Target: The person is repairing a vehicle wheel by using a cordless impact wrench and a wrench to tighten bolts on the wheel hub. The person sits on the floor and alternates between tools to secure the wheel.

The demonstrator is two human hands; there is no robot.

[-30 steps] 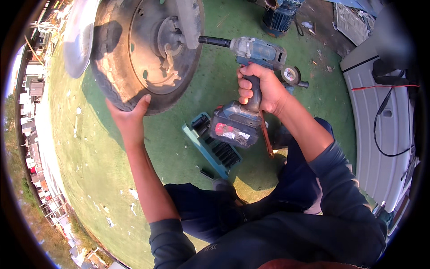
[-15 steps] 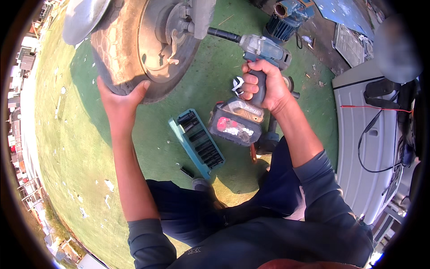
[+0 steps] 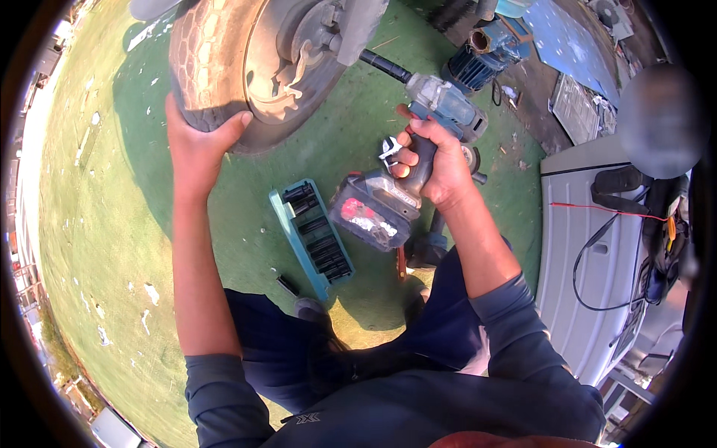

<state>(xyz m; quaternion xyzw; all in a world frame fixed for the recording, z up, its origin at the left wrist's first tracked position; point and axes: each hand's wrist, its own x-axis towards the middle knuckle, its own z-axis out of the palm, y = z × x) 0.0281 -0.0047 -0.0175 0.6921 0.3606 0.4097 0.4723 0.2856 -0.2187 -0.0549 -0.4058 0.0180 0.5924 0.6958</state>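
My left hand (image 3: 202,142) grips the lower edge of a worn tire (image 3: 203,75), thumb on the sidewall side and fingers round the tread. The tire is on a wheel with a rusty, dusty hub side. My right hand (image 3: 441,160) is closed round the handle of a blue-and-grey cordless impact wrench (image 3: 442,101), its big battery (image 3: 373,218) hanging below. A long black socket (image 3: 385,66) on the wrench points at the wheel. Its tip is by a grey metal part (image 3: 362,30); contact cannot be made out.
On the green floor lie a teal case (image 3: 290,231) of black sockets, a loose socket (image 3: 287,285) and an adjustable wrench (image 3: 390,149). An angle grinder (image 3: 472,158) is partly hidden behind my right hand. Beyond stands a blue motor (image 3: 478,63); a pale panelled body (image 3: 571,231) is at right.
The whole view has shifted a little. The wheel and my left hand appear slightly higher, the impact wrench slightly lower. Both hands keep their holds.
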